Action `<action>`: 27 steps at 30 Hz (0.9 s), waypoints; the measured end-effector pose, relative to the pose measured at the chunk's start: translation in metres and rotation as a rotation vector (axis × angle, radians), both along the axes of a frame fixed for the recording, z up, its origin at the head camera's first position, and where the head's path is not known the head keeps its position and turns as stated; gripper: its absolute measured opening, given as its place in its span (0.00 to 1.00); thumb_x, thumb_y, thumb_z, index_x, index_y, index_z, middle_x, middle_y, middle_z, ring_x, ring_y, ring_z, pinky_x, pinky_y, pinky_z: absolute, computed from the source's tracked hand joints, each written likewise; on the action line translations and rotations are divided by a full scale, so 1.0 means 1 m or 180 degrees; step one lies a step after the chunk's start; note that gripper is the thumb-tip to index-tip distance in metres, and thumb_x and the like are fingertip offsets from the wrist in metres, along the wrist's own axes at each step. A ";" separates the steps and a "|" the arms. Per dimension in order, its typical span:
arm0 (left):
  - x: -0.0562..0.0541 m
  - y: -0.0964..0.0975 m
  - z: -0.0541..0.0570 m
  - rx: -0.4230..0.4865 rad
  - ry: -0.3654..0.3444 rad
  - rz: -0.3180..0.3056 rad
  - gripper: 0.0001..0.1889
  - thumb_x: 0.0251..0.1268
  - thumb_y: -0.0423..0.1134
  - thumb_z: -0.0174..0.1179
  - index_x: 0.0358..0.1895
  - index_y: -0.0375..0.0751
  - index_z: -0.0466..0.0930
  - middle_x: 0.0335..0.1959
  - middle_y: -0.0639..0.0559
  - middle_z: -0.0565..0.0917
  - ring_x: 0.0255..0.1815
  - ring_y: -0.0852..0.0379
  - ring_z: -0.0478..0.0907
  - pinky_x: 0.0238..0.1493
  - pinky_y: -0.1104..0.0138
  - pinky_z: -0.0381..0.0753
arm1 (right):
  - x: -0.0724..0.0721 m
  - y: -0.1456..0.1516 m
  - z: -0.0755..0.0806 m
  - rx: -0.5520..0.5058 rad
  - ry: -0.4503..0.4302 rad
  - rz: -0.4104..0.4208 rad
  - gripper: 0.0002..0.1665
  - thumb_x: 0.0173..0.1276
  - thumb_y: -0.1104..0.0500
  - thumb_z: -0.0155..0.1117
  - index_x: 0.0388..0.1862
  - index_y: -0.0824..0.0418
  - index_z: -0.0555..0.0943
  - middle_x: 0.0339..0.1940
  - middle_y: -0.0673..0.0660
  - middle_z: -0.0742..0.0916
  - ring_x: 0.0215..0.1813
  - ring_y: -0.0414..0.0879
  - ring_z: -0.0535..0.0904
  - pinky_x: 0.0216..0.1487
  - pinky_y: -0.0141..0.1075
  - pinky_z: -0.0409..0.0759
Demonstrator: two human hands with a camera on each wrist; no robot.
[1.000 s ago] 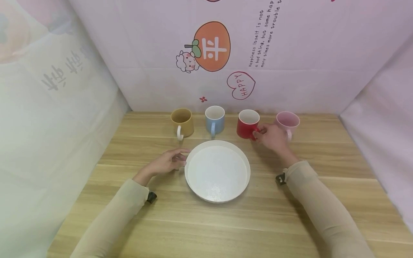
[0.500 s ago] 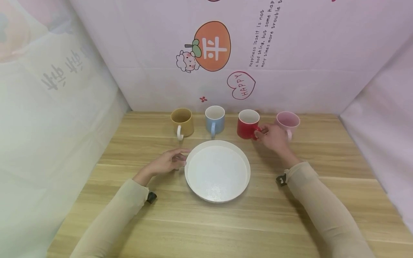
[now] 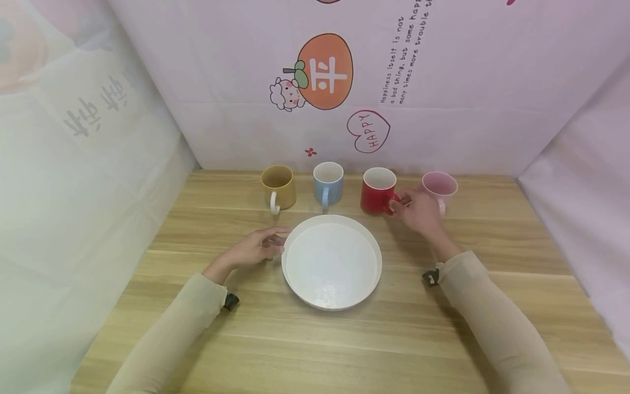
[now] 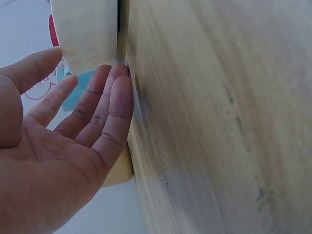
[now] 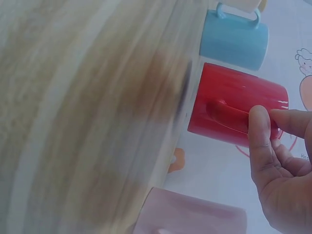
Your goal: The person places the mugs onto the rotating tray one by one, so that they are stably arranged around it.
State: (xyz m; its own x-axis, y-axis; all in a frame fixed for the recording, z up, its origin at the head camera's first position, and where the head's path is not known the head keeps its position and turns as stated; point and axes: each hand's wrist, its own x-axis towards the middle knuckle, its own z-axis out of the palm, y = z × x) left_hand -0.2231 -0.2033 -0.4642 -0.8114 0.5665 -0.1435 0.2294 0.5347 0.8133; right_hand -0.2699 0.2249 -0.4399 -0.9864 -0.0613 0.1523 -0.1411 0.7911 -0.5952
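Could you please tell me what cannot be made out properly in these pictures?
- Head view: red mug handle, hidden by the right hand.
- Right wrist view: pink mug, blurred and cut off by the bottom edge.
- Left wrist view: white tray, cut off by the top edge, beside the left hand.

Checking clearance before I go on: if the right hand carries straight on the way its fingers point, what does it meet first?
The right hand points at the red mug. Its fingertips are already at the mug's handle, so that comes first, though actual contact is hard to judge. The blue mug lies further along.
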 end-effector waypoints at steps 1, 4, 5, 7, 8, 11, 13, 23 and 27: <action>0.000 0.000 0.000 -0.0010 0.0014 0.0001 0.27 0.73 0.36 0.58 0.73 0.43 0.66 0.60 0.38 0.82 0.62 0.43 0.79 0.51 0.61 0.85 | 0.001 0.000 0.001 -0.0013 0.0026 0.0011 0.11 0.71 0.54 0.61 0.40 0.61 0.83 0.39 0.63 0.90 0.41 0.57 0.87 0.34 0.35 0.77; 0.001 0.000 0.002 -0.0014 0.0045 -0.0014 0.27 0.73 0.36 0.58 0.73 0.43 0.66 0.60 0.38 0.82 0.62 0.42 0.79 0.53 0.59 0.85 | 0.004 0.000 0.002 -0.0078 0.0104 0.0066 0.10 0.70 0.56 0.62 0.39 0.62 0.83 0.37 0.64 0.90 0.39 0.58 0.88 0.32 0.34 0.78; 0.001 0.000 0.002 -0.0018 0.0053 -0.0017 0.27 0.73 0.36 0.58 0.73 0.42 0.66 0.60 0.38 0.81 0.62 0.43 0.79 0.54 0.59 0.85 | 0.004 0.000 0.003 -0.0103 0.0126 0.0083 0.09 0.70 0.57 0.62 0.39 0.63 0.83 0.36 0.64 0.90 0.38 0.58 0.88 0.32 0.34 0.78; 0.002 0.001 0.002 -0.0014 0.0059 -0.0028 0.27 0.73 0.36 0.58 0.73 0.42 0.66 0.60 0.38 0.81 0.62 0.42 0.79 0.54 0.59 0.85 | 0.007 0.000 0.003 -0.0125 0.0167 0.0100 0.08 0.69 0.58 0.63 0.39 0.62 0.83 0.35 0.63 0.90 0.37 0.57 0.87 0.32 0.34 0.78; 0.002 0.001 0.003 -0.0012 0.0052 -0.0030 0.27 0.73 0.37 0.58 0.73 0.43 0.66 0.61 0.37 0.81 0.62 0.42 0.79 0.54 0.59 0.85 | 0.008 0.001 0.004 -0.0134 0.0191 0.0111 0.08 0.69 0.58 0.63 0.39 0.63 0.83 0.35 0.63 0.90 0.37 0.57 0.87 0.32 0.34 0.78; 0.002 0.001 0.003 0.0008 0.0035 -0.0042 0.27 0.73 0.37 0.58 0.73 0.42 0.66 0.60 0.36 0.81 0.62 0.41 0.79 0.52 0.60 0.85 | 0.011 0.002 0.005 -0.0153 0.0230 0.0135 0.07 0.68 0.59 0.64 0.38 0.62 0.83 0.34 0.63 0.90 0.36 0.57 0.87 0.33 0.35 0.78; 0.003 0.001 0.003 0.0029 0.0016 -0.0053 0.28 0.73 0.37 0.58 0.73 0.41 0.65 0.60 0.35 0.81 0.62 0.40 0.79 0.51 0.60 0.86 | 0.013 0.002 0.006 -0.0173 0.0234 0.0159 0.06 0.69 0.59 0.64 0.39 0.62 0.83 0.33 0.63 0.89 0.36 0.57 0.86 0.34 0.36 0.79; 0.003 0.002 0.005 0.0113 -0.0023 -0.0042 0.28 0.73 0.35 0.58 0.73 0.39 0.65 0.60 0.33 0.80 0.61 0.39 0.79 0.48 0.60 0.86 | 0.020 0.000 0.013 -0.0236 0.0161 0.0140 0.09 0.69 0.57 0.64 0.41 0.62 0.84 0.33 0.59 0.89 0.36 0.54 0.86 0.35 0.37 0.79; 0.003 0.001 0.006 0.0130 -0.0040 -0.0057 0.27 0.73 0.35 0.58 0.73 0.40 0.66 0.60 0.33 0.80 0.61 0.40 0.79 0.48 0.62 0.86 | 0.025 -0.002 0.016 -0.0262 0.0140 0.0141 0.09 0.69 0.58 0.65 0.42 0.63 0.84 0.34 0.60 0.90 0.36 0.55 0.86 0.35 0.37 0.80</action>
